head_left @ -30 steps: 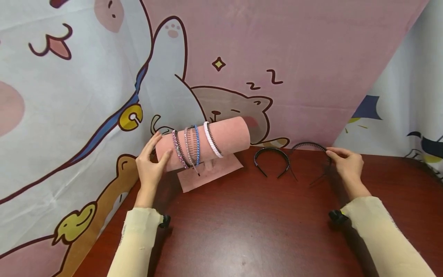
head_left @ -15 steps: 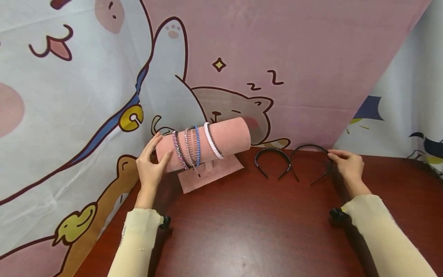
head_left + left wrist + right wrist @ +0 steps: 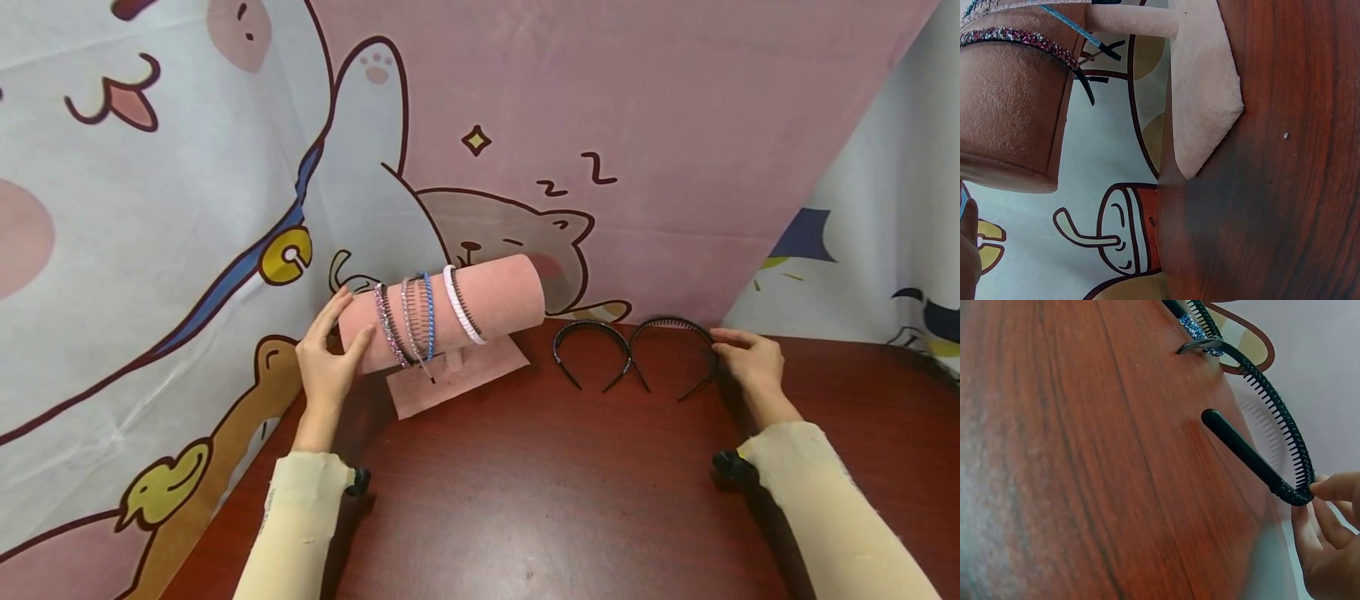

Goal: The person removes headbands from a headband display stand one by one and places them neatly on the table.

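My left hand (image 3: pixel 324 360) grips the left end of a pink padded headband stand (image 3: pixel 510 287), thumb in front and fingers behind. Around its roll sit a multicoloured glitter headband (image 3: pixel 386 323), a silvery one, a blue headband (image 3: pixel 429 317) and a white headband (image 3: pixel 459 304). In the left wrist view, just a bit of the hand (image 3: pixel 967 250) shows below the roll. My right hand (image 3: pixel 753 365) pinches the right side of a black toothed headband (image 3: pixel 667 322) between thumb and fingers. Its left side meets a second black headband (image 3: pixel 590 326), which has blue glitter parts (image 3: pixel 1192 328).
The stand's flat pink base (image 3: pixel 457 383) lies on the dark red wooden table (image 3: pixel 540 492). Behind the table hangs a cartoon-printed cloth (image 3: pixel 637 108), close to the stand and the black headbands. A white cloth (image 3: pixel 862 275) borders the right side.
The black headband in my right hand has come down slightly and now lies alongside the other black one. My left hand and the stand hold still.
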Demonstrator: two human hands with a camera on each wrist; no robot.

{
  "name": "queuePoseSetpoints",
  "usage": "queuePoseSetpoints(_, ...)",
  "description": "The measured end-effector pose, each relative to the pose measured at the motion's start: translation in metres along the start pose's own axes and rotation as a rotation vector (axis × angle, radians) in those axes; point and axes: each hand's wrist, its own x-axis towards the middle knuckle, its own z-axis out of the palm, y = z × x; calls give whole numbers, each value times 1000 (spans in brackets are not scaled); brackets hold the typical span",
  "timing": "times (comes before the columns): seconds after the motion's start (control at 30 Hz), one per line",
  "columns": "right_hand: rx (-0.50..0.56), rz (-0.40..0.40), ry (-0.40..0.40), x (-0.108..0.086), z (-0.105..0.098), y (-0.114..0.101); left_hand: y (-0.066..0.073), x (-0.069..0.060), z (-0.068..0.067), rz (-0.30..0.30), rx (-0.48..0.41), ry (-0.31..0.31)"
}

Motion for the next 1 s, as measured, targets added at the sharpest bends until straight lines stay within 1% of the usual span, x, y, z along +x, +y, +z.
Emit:
queuePoseSetpoints(0.23, -60, 19, -9, 4, 3, -2, 0, 0, 0, 7, 3, 3)
queuePoseSetpoints(0.43, -79, 15, -24, 5, 4, 0, 1, 0, 0, 16, -3, 3)
queuePoseSetpoints(0.67, -138, 1, -53, 7, 4, 3, 3, 0, 0, 17, -9, 3)
queuePoseSetpoints(0.8, -159, 0, -45, 9, 5, 6, 2, 0, 0, 17, -10, 3)
queuePoseSetpoints(1.0, -151, 17, -29, 11, 7, 6, 1, 0, 0, 15, -8, 3)
